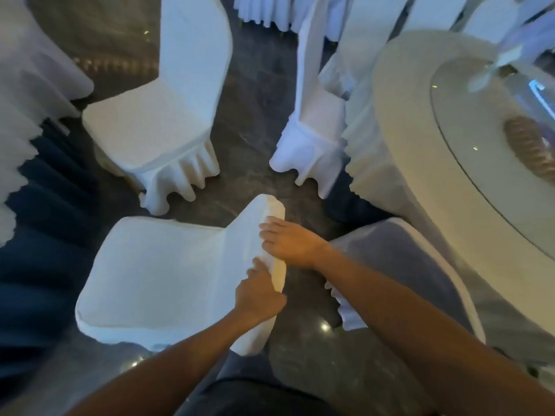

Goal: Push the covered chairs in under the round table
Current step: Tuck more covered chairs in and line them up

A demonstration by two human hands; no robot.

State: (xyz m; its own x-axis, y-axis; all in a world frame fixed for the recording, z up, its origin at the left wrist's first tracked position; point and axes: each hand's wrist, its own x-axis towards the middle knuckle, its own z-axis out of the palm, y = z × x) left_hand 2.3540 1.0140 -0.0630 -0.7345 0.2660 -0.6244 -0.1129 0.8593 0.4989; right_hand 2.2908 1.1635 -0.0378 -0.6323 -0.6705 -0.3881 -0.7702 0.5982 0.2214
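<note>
A white covered chair point(156, 274) stands just in front of me, its seat pointing left and its backrest top under my hands. My left hand point(258, 292) grips the near end of the backrest top. My right hand point(288, 240) rests over the far part of the same edge, fingers curled on the fabric. A second covered chair point(156, 115) stands beyond it, seat facing left. A third covered chair point(312, 127) is pushed against the skirt of the round table point(399, 121) at the right. Another covered chair point(402, 265) sits under my right forearm beside that table.
A glass turntable point(468, 121) with a woven centrepiece lies on the round table. Another table's white and dark blue pleated skirt point(27, 163) fills the left edge. More covered chairs point(270, 10) stand at the back. Dark glossy floor point(249, 94) runs between the chairs.
</note>
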